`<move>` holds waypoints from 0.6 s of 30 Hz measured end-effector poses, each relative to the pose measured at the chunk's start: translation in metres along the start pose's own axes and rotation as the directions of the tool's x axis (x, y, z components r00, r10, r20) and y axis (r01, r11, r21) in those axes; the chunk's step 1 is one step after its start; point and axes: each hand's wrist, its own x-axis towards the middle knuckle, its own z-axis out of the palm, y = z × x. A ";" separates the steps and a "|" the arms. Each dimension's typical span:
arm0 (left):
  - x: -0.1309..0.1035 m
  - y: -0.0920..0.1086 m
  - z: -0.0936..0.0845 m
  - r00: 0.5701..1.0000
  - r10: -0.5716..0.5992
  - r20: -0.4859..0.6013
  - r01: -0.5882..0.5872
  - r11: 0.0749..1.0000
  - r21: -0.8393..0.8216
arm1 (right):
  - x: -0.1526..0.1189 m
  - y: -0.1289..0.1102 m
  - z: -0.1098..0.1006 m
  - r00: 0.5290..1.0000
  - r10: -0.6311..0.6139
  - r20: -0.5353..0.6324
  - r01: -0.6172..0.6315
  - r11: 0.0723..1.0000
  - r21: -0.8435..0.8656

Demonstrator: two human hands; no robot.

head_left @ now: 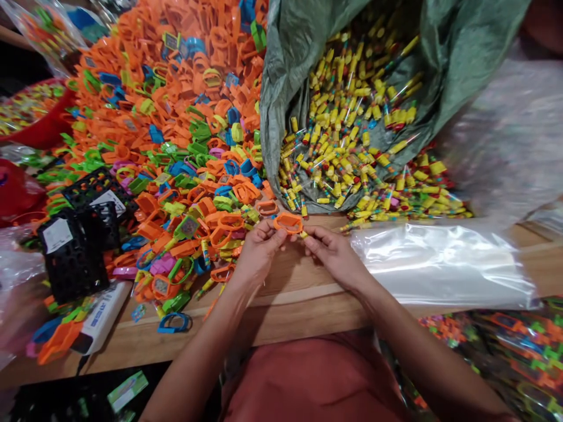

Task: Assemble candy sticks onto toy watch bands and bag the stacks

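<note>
My left hand (pixel 263 245) pinches the left side of an orange plastic ring-shaped piece (pixel 288 223), held just above the wooden table. At its right end, my right hand (pixel 328 249) has its fingers closed on a small yellow piece (pixel 304 234) that touches the orange one. Left of my hands lies a large heap of orange, green, blue and yellow plastic pieces (pixel 176 117). Beyond my right hand, many small yellow-capped tubes (pixel 343 146) spill from a grey-green sack (pixel 285 76).
Clear plastic bags (pixel 440 264) lie flat at the right. Black perforated baskets (pixel 73 252) and a white power strip (pixel 103 316) are on the left, with a red basin (pixel 53 120) behind. The wooden table's (pixel 303 316) front edge is near my body.
</note>
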 end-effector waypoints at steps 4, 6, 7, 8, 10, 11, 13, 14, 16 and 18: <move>-0.005 0.001 0.004 0.999 -0.035 0.008 0.036 0.995 -0.089 | -0.005 -0.009 0.000 0.998 0.037 0.059 -0.049 0.977 0.205; -0.007 0.002 0.004 0.999 -0.031 0.023 0.033 0.995 -0.096 | -0.008 -0.008 -0.001 0.995 0.070 0.077 -0.091 0.945 0.315; -0.007 0.003 0.004 0.999 -0.031 0.031 0.033 0.995 -0.095 | -0.009 -0.008 -0.001 0.992 0.091 0.085 -0.115 0.926 0.359; -0.008 0.004 0.004 0.999 -0.028 0.038 0.032 0.996 -0.088 | -0.010 -0.007 -0.002 0.989 0.113 0.092 -0.140 0.910 0.391; -0.009 0.006 0.004 0.999 -0.022 0.049 0.025 0.998 -0.061 | -0.011 -0.006 -0.003 0.984 0.148 0.099 -0.176 0.885 0.431; -0.010 0.007 0.004 0.998 -0.015 0.053 0.017 0.999 -0.043 | -0.011 -0.006 -0.003 0.982 0.157 0.102 -0.186 0.879 0.440; -0.012 0.009 0.003 0.998 0.007 0.060 -0.007 1.000 -0.003 | -0.011 -0.007 -0.003 0.983 0.151 0.108 -0.183 0.882 0.435; -0.013 0.010 0.003 0.998 0.026 0.063 -0.027 0.999 0.019 | -0.010 -0.007 -0.003 0.984 0.138 0.111 -0.172 0.890 0.422; -0.016 0.010 0.003 0.995 0.070 0.077 -0.076 0.995 0.072 | -0.009 -0.008 -0.002 0.989 0.105 0.109 -0.139 0.916 0.378; -0.019 0.010 0.006 0.990 0.108 0.087 -0.118 0.986 0.121 | -0.008 -0.008 0.000 0.992 0.075 0.104 -0.105 0.937 0.334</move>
